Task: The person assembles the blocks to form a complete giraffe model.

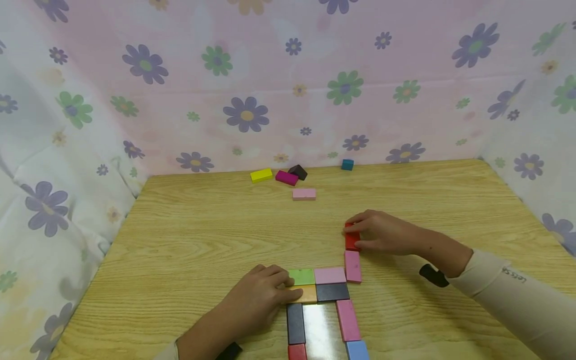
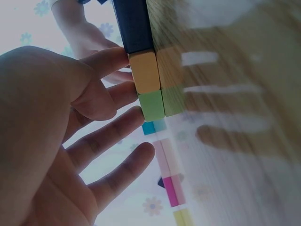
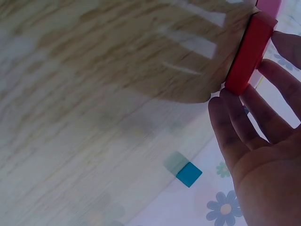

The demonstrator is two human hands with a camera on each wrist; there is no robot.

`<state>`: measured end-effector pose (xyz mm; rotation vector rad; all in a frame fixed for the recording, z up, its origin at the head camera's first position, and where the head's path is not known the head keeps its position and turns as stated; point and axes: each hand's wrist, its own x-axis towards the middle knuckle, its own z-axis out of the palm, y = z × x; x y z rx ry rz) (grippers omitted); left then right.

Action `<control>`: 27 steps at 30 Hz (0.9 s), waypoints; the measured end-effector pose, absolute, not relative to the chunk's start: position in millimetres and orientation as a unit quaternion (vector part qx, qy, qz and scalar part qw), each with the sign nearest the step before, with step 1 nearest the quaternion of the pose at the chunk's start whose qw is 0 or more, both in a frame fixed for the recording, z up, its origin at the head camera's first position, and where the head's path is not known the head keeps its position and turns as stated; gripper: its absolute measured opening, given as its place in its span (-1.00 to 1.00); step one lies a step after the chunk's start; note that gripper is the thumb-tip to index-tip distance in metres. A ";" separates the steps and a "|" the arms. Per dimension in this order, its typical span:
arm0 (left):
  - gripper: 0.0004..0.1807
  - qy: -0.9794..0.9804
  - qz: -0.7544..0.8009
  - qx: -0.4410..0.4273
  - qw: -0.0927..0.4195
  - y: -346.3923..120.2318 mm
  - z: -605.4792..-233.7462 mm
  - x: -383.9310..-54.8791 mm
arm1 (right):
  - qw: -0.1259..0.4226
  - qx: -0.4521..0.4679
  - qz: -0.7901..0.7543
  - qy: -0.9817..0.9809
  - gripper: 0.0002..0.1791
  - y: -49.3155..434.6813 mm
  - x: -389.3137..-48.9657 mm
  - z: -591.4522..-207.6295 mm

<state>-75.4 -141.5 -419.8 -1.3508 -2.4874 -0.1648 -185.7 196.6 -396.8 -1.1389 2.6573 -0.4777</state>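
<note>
My right hand (image 1: 382, 232) holds a red block (image 1: 352, 237) lying flat, the thumb on its near part and fingertips around its far end. Just below it a pink block (image 1: 353, 266) lies lengthwise in line. With fingers spread, my left hand (image 1: 261, 297) touches the left ends of a green block (image 1: 302, 276) and an orange block (image 1: 308, 294). To their right lie a light pink block (image 1: 330, 275) and a dark block (image 1: 332, 292). In the left wrist view, the fingertips sit against the end faces of the orange and green blocks (image 2: 152, 107).
Two columns run toward me: a dark block (image 1: 295, 324) above a red one, and a pink block (image 1: 348, 320) above a blue one (image 1: 357, 350). Farther back lie yellow (image 1: 261, 175), magenta (image 1: 286, 178), dark, pink (image 1: 304, 194) and teal (image 1: 347, 165) blocks. Flowered cloth (image 1: 288, 90) hangs behind.
</note>
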 end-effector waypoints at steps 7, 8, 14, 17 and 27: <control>-0.74 -0.870 -0.060 -0.467 0.147 -141.7 -420.2 -76.0 | 0.101 -0.389 -0.162 0.901 -0.60 194.8 -186.1 -397.1; -0.74 -0.870 -0.060 -0.467 0.146 -141.7 -420.2 -76.1 | 0.100 -0.390 -0.160 0.901 -0.60 194.7 -186.4 -396.8; -0.77 -0.871 -0.067 -0.466 0.137 -142.6 -421.0 -76.6 | 0.082 -0.388 -0.156 0.904 -0.61 188.5 -198.6 -393.2; -0.78 -0.871 -0.070 -0.466 0.135 -143.4 -422.0 -76.7 | 0.067 -0.367 -0.165 0.913 -0.60 178.6 -210.7 -387.5; -0.76 -0.867 -0.080 -0.471 0.144 -142.1 -422.8 -76.9 | 0.051 -0.344 -0.166 0.923 -0.62 130.6 -254.4 -377.0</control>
